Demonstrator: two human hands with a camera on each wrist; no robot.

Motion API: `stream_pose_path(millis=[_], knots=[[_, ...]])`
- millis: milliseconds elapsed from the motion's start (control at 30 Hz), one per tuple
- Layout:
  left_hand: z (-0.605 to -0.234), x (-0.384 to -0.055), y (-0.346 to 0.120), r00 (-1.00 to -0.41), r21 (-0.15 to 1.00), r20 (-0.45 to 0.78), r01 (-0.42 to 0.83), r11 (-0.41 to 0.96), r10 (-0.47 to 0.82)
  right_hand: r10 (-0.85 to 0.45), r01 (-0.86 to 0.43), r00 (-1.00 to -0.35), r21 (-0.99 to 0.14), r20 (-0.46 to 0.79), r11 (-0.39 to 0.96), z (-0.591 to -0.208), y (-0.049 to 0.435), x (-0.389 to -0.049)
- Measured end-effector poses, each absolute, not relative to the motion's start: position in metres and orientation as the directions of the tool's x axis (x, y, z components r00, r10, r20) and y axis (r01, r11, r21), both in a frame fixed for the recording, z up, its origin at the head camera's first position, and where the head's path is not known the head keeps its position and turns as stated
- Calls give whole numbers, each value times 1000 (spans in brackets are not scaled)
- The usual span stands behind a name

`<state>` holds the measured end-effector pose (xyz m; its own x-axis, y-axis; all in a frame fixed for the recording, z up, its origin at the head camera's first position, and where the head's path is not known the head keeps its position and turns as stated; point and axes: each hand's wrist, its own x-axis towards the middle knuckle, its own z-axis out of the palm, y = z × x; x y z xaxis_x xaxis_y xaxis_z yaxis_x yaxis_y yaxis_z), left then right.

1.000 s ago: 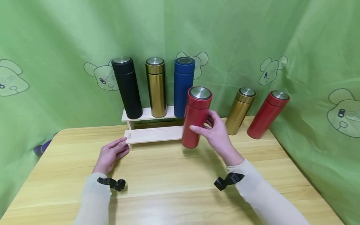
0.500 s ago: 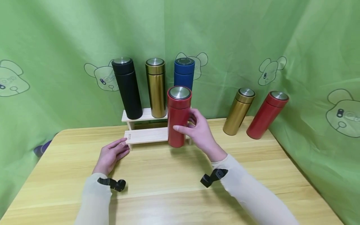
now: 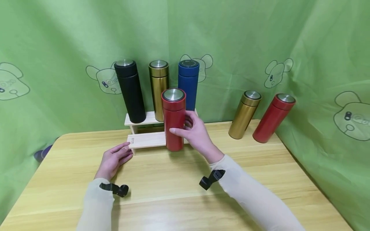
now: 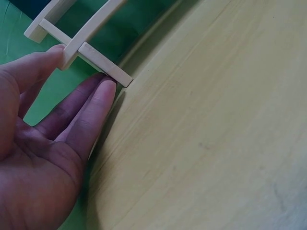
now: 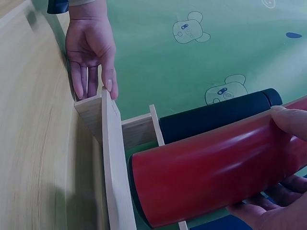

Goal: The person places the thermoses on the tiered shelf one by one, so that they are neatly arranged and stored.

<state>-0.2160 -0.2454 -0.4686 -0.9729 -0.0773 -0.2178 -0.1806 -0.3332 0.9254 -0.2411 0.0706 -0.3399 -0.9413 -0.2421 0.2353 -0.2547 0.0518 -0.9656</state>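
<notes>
My right hand (image 3: 196, 134) grips a red thermos bottle (image 3: 173, 122) with a steel-topped lid, thumb in front and fingers behind. The bottle stands nearly upright in front of a two-tier wooden rack (image 3: 147, 140), its base overlapping the lower shelf's front edge. In the right wrist view the base of the red bottle (image 5: 206, 167) is close to the shelf board (image 5: 115, 158). My left hand (image 3: 114, 159) touches the rack's left end with extended fingers. On the upper shelf are a black bottle (image 3: 131, 93), a gold bottle (image 3: 159, 77) and a blue bottle (image 3: 188, 83), partly hidden.
A second gold bottle (image 3: 244, 115) and another red bottle (image 3: 273, 118) stand at the back right of the wooden table (image 3: 162, 199). Green curtains (image 3: 231, 38) with printed bear faces hang behind and beside it. A purple object (image 3: 41, 154) shows past the left edge.
My right hand has carried the red bottle leftward along the front of the rack, from before the blue bottle towards the middle. The left hand has stayed at the rack's end.
</notes>
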Motion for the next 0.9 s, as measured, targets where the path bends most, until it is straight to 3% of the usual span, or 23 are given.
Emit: stream_pose_path(millis=[900], knots=[[-470,-215,-246,-975,925,-213,-178,-335,-70,-257,-273,-934,-960,248,67,-340,35,-249]])
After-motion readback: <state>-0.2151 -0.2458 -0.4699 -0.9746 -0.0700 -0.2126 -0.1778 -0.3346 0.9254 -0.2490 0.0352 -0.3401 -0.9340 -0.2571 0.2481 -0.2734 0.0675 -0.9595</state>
